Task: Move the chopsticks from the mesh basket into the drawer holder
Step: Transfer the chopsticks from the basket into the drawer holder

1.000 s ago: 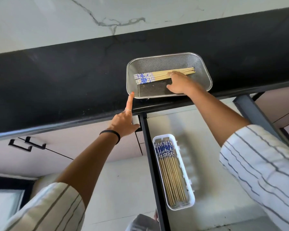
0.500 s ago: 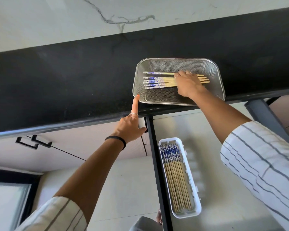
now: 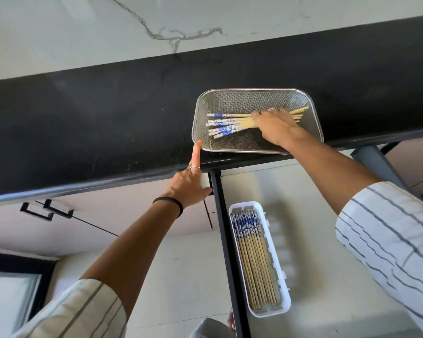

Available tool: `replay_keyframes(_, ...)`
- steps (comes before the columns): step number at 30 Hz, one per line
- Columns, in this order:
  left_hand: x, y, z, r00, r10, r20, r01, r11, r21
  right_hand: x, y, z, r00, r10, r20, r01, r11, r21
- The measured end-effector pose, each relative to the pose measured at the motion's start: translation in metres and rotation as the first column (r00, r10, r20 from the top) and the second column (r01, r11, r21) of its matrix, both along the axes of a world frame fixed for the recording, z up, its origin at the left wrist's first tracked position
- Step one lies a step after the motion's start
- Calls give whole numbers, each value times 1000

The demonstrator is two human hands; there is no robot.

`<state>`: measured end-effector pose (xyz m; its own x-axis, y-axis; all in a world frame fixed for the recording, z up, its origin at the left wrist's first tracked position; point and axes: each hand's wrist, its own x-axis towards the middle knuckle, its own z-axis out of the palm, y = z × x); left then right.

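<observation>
Now I have my right hand [image 3: 276, 128] spread flat over the loose chopsticks [image 3: 230, 123] in the mesh basket [image 3: 254, 93] at one o'clock, seemingly gathering, nothing pinched yet; left hand [image 3: 188, 186] steadies its corner with one extended finger. Next: close, lift, carry to the drawer holder [image 3: 279, 311] at five o'clock.

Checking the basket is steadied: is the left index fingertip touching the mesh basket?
Touching. The head view shows the left hand with its index fingertip against the mesh basket at its near-left corner rim.
</observation>
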<state>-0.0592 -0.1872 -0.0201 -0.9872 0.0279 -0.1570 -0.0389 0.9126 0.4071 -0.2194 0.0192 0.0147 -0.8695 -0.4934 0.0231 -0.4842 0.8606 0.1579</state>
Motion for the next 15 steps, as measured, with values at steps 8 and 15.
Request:
replay_keyframes(8,-3,-2,3,999,15,39,-15,1000,-15,10,8,27,993,24,-116,-27,999,-22)
replay_keyframes(15,-3,2,4,997,40,69,-40,999,1,42,33,61,986,2,-165,-20,994,-109)
